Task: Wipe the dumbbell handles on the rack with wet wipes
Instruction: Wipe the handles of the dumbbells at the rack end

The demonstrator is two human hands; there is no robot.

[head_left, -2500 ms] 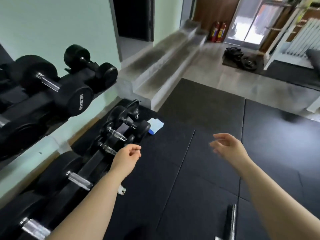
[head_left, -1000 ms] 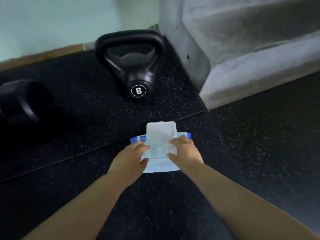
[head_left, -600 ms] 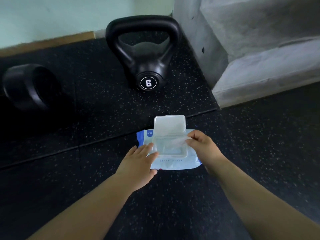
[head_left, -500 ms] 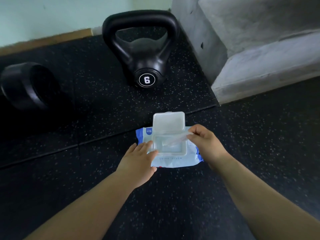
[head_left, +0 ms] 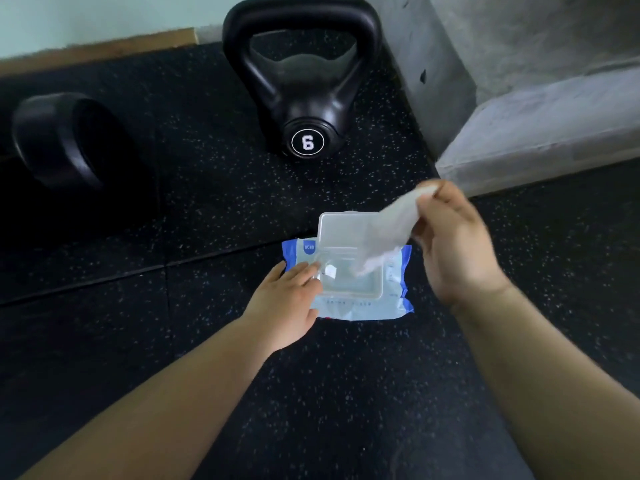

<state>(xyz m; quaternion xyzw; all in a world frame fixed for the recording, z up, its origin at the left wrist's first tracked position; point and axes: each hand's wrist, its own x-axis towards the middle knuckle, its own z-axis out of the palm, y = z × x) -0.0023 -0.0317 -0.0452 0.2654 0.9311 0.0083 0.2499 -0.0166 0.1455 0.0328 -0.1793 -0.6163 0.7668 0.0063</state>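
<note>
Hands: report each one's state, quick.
Left hand: open, straight fingers pressing on the wipes pack.
Right hand: closed on a wet wipe, partway out of the pack.

Both forearms in view, bare. The left forearm [head_left: 166, 403] enters from lower left, angled up and right, wrist roughly straight. The left hand [head_left: 287, 299] is palm down, fingers straight and close together, pressing flat on the left side of the wipes pack [head_left: 360, 306], with its fingertips [head_left: 308, 271] at the edge of the pack's opening. The right forearm [head_left: 540, 393] enters from lower right, angled up and left. The right hand [head_left: 457, 244] is raised above the pack, back of hand toward the camera, fingers curled, thumb and fingers pinching the top end of 1 wet wipe [head_left: 388, 230]. The wipe's lower end sits in the opening. The 2 hands are apart, not touching.
</note>
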